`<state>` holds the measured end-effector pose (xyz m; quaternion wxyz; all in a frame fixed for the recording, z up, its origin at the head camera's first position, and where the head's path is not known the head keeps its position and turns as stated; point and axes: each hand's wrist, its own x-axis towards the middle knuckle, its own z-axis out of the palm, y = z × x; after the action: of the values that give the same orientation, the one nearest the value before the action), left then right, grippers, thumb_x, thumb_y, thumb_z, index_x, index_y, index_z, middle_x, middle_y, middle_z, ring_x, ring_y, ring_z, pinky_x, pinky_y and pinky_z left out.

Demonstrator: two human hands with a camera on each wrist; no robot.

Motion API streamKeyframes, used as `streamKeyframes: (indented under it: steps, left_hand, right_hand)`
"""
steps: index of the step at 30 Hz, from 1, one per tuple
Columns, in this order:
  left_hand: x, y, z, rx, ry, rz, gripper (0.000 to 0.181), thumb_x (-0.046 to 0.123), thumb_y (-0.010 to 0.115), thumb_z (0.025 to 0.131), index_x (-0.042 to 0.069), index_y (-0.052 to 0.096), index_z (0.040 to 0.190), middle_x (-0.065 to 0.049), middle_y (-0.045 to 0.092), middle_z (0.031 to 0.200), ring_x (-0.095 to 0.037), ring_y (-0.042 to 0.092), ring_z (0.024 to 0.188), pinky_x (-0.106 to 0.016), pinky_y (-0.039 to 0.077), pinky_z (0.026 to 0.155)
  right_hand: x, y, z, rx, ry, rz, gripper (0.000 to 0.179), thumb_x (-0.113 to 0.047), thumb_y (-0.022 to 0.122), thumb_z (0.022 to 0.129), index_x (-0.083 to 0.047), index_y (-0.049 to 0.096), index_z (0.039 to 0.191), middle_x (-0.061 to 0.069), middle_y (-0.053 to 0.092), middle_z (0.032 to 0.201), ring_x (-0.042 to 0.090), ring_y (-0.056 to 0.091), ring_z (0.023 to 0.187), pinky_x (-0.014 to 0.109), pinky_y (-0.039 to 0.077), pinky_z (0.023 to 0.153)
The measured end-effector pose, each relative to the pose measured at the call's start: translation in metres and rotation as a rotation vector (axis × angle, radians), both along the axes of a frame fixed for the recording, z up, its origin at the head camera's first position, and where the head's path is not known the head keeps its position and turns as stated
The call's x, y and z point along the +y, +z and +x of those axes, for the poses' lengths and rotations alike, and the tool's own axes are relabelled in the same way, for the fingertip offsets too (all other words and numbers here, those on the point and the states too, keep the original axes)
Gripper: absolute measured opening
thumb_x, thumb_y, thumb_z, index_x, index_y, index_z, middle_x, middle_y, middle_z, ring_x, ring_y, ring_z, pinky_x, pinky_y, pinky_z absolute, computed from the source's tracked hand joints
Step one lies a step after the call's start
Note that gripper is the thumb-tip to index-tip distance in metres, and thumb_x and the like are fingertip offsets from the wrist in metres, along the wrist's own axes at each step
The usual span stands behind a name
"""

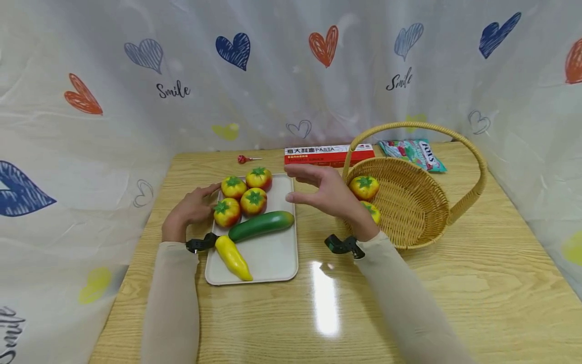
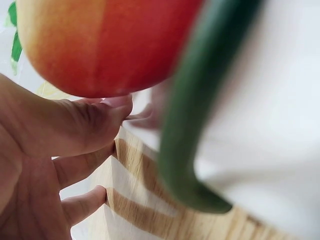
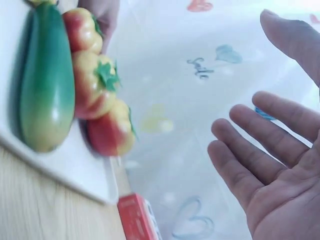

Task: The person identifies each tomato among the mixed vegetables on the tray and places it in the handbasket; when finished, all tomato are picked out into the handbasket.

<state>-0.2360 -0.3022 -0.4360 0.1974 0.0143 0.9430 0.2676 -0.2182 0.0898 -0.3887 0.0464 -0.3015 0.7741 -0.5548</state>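
My left hand (image 1: 193,206) is at the left side of a white tray (image 1: 273,263), its thumb right at the rim beside a red-yellow tomato (image 2: 110,45). Several such tomatoes (image 1: 253,201) with green leaf tops sit together in the tray's far left. Below them lie a green zucchini (image 1: 261,226) and a yellow pepper (image 1: 233,258). My right hand (image 1: 325,189), in the air between tray and basket, holds nothing; its fingers are spread from the thumb. A wicker basket (image 1: 409,202) stands right of it, two tomatoes (image 1: 364,188) inside, partly hidden by my right hand and wrist.
Behind the tray lie a lollipop (image 1: 247,159) and a red-and-white pasta box (image 1: 327,155). A candy bag (image 1: 416,154) lies behind the basket, whose tall handle (image 1: 477,172) arches over it. A curtain (image 1: 273,101) printed with hearts hangs along the table's back.
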Motion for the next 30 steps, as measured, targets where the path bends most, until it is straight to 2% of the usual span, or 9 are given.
streamKeyframes:
  steps: [3,5,9,14,18,25,30]
  left_hand:
    - [0.001,-0.002,-0.001,-0.006,0.007,0.004,0.076,0.017,0.059,0.104,0.022,0.030,0.175,-0.035,0.021,0.177,-0.063,0.014,0.163,-0.082,0.017,0.127]
    - [0.002,-0.002,-0.001,-0.011,0.010,0.007,0.076,0.018,0.058,0.105,0.022,0.030,0.175,-0.035,0.020,0.177,-0.063,0.013,0.163,-0.082,0.016,0.128]
    - [0.003,-0.002,-0.001,-0.013,0.005,0.004,0.076,0.019,0.059,0.105,0.022,0.029,0.175,-0.036,0.019,0.177,-0.063,0.013,0.163,-0.082,0.016,0.128]
    - [0.003,-0.002,-0.004,-0.013,0.007,0.008,0.075,0.021,0.059,0.106,0.023,0.029,0.175,-0.036,0.018,0.177,-0.063,0.012,0.163,-0.083,0.017,0.127]
    - [0.002,-0.001,-0.004,-0.012,0.008,0.004,0.074,0.023,0.059,0.107,0.023,0.030,0.175,-0.036,0.018,0.177,-0.063,0.011,0.163,-0.083,0.016,0.127]
    - [0.000,0.002,-0.001,-0.004,0.012,0.003,0.074,0.022,0.059,0.107,0.023,0.030,0.175,-0.036,0.019,0.177,-0.062,0.008,0.164,-0.083,0.015,0.127]
    - [0.000,0.002,0.001,-0.002,0.002,0.007,0.075,0.019,0.059,0.106,0.022,0.031,0.175,-0.036,0.020,0.177,-0.063,0.010,0.164,-0.082,0.015,0.128]
  right_hand:
    - [-0.018,-0.004,-0.014,0.018,-0.004,-0.036,0.062,-0.020,0.088,0.095,-0.008,0.066,0.151,0.007,0.070,0.151,0.027,0.067,0.141,0.042,0.052,0.122]
    - [-0.030,-0.008,-0.023,0.029,-0.021,-0.054,0.059,-0.022,0.088,0.095,-0.008,0.068,0.149,0.007,0.071,0.149,0.024,0.068,0.138,0.043,0.053,0.121]
    - [-0.053,-0.015,-0.041,0.030,-0.053,-0.065,0.057,-0.028,0.088,0.094,-0.009,0.071,0.146,0.007,0.074,0.146,0.026,0.070,0.136,0.047,0.054,0.119]
    - [-0.074,-0.027,-0.065,0.009,-0.059,-0.008,0.059,-0.032,0.088,0.095,-0.009,0.070,0.146,0.008,0.073,0.147,0.031,0.068,0.138,0.045,0.054,0.120]
    - [-0.085,-0.037,-0.080,0.000,-0.085,0.076,0.061,-0.034,0.087,0.096,-0.010,0.069,0.148,0.008,0.071,0.150,0.028,0.068,0.139,0.043,0.054,0.119]
    - [-0.094,-0.055,-0.095,-0.055,-0.097,0.243,0.063,-0.032,0.084,0.098,-0.010,0.064,0.154,0.012,0.067,0.154,0.032,0.065,0.139,0.046,0.055,0.118]
    - [-0.095,-0.069,-0.098,-0.071,-0.104,0.266,0.061,-0.028,0.083,0.099,-0.006,0.064,0.153,0.013,0.069,0.150,0.029,0.067,0.133,0.041,0.055,0.117]
